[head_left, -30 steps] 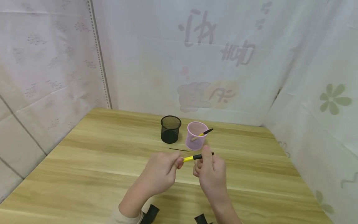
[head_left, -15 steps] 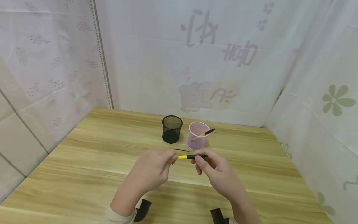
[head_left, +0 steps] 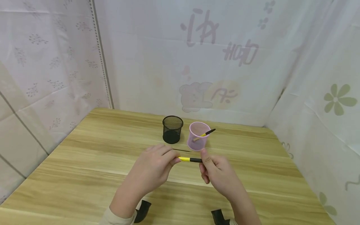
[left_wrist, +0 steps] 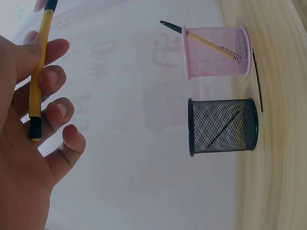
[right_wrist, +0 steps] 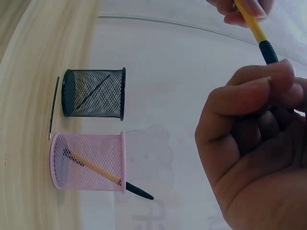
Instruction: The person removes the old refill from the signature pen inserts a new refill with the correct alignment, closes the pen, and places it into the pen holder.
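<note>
A yellow pen with a black grip section (head_left: 184, 159) lies level between my hands above the table. My left hand (head_left: 152, 167) pinches its yellow barrel between thumb and fingers. In the left wrist view the barrel (left_wrist: 37, 91) runs across the fingers to a black end. My right hand (head_left: 222, 176) grips the black section, thumb pointing up, and covers the tip. Just beyond the hands stands a pink mesh pen holder (head_left: 192, 144), with another yellow-and-black pen (head_left: 210, 132) leaning in it. A thin dark stick, like a pen refill (head_left: 182, 150), lies on the table.
A black mesh pen holder (head_left: 171, 137) stands left of the pink one; a thin dark stick (left_wrist: 223, 130) leans inside it. The wood-grain table (head_left: 84, 162) meets a printed fabric curtain (head_left: 140, 78) at the back, with more curtain at both sides.
My right thumb lay along the pen half a second ago and now points up, as it did a second ago. The black tip, visible before, is now hidden. The holders have stayed put.
</note>
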`<state>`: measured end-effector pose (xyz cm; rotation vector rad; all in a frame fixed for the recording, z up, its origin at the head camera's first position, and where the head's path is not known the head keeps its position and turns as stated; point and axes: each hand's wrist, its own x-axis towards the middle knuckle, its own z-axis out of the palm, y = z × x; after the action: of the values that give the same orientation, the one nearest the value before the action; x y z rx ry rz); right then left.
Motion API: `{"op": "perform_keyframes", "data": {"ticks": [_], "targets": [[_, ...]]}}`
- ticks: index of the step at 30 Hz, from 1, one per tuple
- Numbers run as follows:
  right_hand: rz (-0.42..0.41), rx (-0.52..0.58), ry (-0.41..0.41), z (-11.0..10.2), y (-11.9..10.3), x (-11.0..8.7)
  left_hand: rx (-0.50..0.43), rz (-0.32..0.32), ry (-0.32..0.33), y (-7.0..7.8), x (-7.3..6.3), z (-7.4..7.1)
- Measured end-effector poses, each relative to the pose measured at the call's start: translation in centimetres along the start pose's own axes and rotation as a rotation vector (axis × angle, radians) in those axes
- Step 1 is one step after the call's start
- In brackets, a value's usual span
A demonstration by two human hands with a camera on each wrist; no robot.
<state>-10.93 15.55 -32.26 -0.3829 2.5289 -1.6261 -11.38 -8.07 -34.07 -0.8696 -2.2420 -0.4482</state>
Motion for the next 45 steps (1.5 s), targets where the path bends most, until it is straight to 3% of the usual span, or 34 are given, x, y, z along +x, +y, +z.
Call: {"op": "perform_keyframes", "data": {"ticks": [9,14,22,25,30,37,45], "targets": [[-0.075,-0.021,0.042,-0.11,0.22,-0.14,0.000,-0.015,0.011,-0.10,-0.15,-0.12],[-0.057,0.004,0.035,-0.34,0.05,-0.44,-0.011,-0.035,0.000,-0.15,-0.19,-0.09],[-0.098,-0.054,-0.089,-0.18,0.13,-0.12,-0.036,-0.027,0.018,-0.31,-0.33,-0.08],[-0.054,-0.046,-0.114,-0.07,0.16,0.03,-0.047,-0.016,0.023,-0.32,-0.36,-0.03],[0.040,-0.044,-0.082,0.16,0.06,0.10,-0.074,0.001,0.040,-0.39,-0.40,0.09],[-0.049,-0.136,-0.045,0.37,-0.09,0.09,-0.083,0.010,0.063,-0.51,-0.45,0.06],[-0.088,-0.137,-0.005,0.34,-0.42,0.14,-0.035,0.006,0.051,-0.67,-0.51,-0.14]]}}
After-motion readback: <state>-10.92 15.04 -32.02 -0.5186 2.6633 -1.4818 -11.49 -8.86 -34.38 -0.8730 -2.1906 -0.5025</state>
